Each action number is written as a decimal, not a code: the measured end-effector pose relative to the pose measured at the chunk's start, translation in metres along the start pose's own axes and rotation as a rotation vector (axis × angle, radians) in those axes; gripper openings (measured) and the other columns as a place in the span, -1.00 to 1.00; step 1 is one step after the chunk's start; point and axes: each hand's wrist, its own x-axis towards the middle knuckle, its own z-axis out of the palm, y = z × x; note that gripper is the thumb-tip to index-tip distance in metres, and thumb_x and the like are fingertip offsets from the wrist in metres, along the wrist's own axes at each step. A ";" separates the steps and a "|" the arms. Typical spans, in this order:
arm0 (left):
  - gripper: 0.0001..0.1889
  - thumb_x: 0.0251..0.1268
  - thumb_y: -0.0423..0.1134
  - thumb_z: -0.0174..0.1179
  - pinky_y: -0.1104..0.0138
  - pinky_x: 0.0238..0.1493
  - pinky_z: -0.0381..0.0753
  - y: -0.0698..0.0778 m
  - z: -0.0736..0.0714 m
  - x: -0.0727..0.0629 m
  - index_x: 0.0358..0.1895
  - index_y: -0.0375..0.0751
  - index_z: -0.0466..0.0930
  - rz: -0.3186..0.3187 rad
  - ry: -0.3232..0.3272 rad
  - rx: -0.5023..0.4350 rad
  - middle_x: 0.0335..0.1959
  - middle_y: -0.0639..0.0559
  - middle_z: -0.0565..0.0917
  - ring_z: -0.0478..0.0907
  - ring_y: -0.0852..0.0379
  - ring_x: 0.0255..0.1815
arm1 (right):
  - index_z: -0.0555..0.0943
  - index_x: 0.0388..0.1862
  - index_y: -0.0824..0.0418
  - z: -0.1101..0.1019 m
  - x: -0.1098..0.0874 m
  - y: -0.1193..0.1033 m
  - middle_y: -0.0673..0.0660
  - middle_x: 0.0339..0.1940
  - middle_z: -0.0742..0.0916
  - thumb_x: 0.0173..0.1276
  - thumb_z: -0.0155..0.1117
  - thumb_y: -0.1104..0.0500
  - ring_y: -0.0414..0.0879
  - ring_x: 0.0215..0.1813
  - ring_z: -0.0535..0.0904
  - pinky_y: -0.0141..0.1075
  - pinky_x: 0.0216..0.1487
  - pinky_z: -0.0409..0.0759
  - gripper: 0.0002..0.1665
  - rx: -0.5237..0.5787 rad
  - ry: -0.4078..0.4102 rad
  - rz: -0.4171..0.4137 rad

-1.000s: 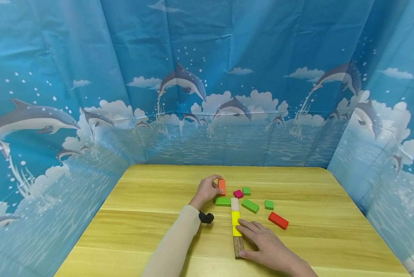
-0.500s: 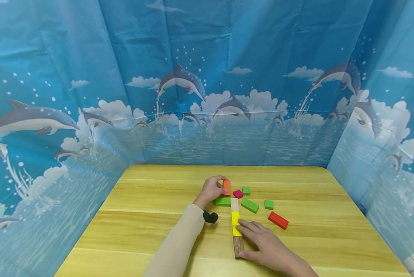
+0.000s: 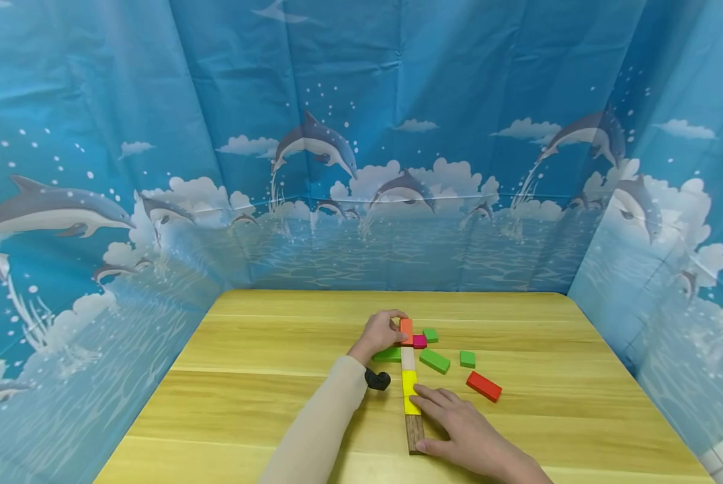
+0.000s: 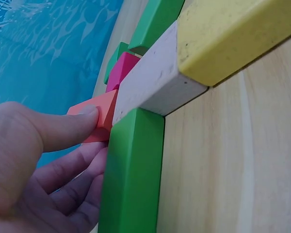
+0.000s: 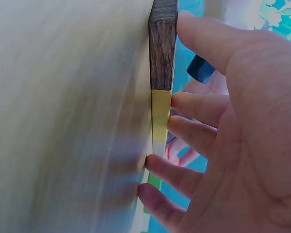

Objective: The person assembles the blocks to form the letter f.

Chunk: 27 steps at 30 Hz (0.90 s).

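My left hand pinches an orange wooden block, thumb on top and fingers at its far side. That block lies at the far end of a straight row: a whitish block, a yellow section and a dark brown block. In the left wrist view, a long green block butts against the side of the whitish block, and a magenta block sits by the orange one. My right hand lies along the row's right side, its fingertips touching the yellow part and its thumb at the brown block.
Right of the row lie a green block, a small green block and a red block. Another small green block is beside the magenta one. A dolphin-print curtain hangs behind the wooden table.
My left hand has moved the orange block rightward to the row's far end. The magenta block has turned straighter and now sits against the orange one. My right hand has stayed in place.
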 end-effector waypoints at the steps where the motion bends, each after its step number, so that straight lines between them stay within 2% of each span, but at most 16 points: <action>1: -0.56 0.30 -0.28 0.40 0.30 -0.43 0.56 0.001 0.000 0.000 0.25 0.03 0.63 0.001 -0.005 0.004 -0.36 0.10 0.63 0.57 0.14 -0.40 | 0.34 0.56 -0.07 0.000 0.000 0.000 0.00 0.58 0.32 0.35 0.09 -0.50 0.20 0.50 0.26 0.37 0.21 0.35 -0.07 0.001 -0.001 0.002; 8: -0.56 0.32 -0.28 0.38 0.31 -0.38 0.58 0.001 0.000 0.000 0.26 0.01 0.62 0.008 -0.035 0.023 -0.29 0.09 0.63 0.56 0.18 -0.35 | 0.34 0.56 -0.06 0.000 0.000 0.000 0.00 0.59 0.31 0.36 0.11 -0.49 0.21 0.50 0.25 0.38 0.21 0.34 -0.07 0.011 -0.004 0.006; 14: -0.57 0.34 -0.27 0.37 0.30 -0.38 0.58 0.000 0.000 -0.002 0.26 0.00 0.61 0.013 -0.037 0.052 -0.32 0.10 0.62 0.56 0.17 -0.36 | 0.34 0.56 -0.07 -0.001 0.000 0.000 -0.01 0.58 0.32 0.35 0.10 -0.50 0.21 0.50 0.26 0.37 0.22 0.34 -0.07 0.008 -0.007 0.008; 27: -0.63 0.36 -0.26 0.35 0.29 -0.36 0.55 0.002 -0.002 -0.005 0.21 -0.01 0.62 -0.022 -0.060 0.042 -0.32 0.09 0.61 0.55 0.14 -0.35 | 0.34 0.56 -0.09 0.001 0.000 0.000 -0.02 0.58 0.32 0.35 0.09 -0.51 0.19 0.50 0.26 0.35 0.23 0.34 -0.07 -0.012 0.010 0.007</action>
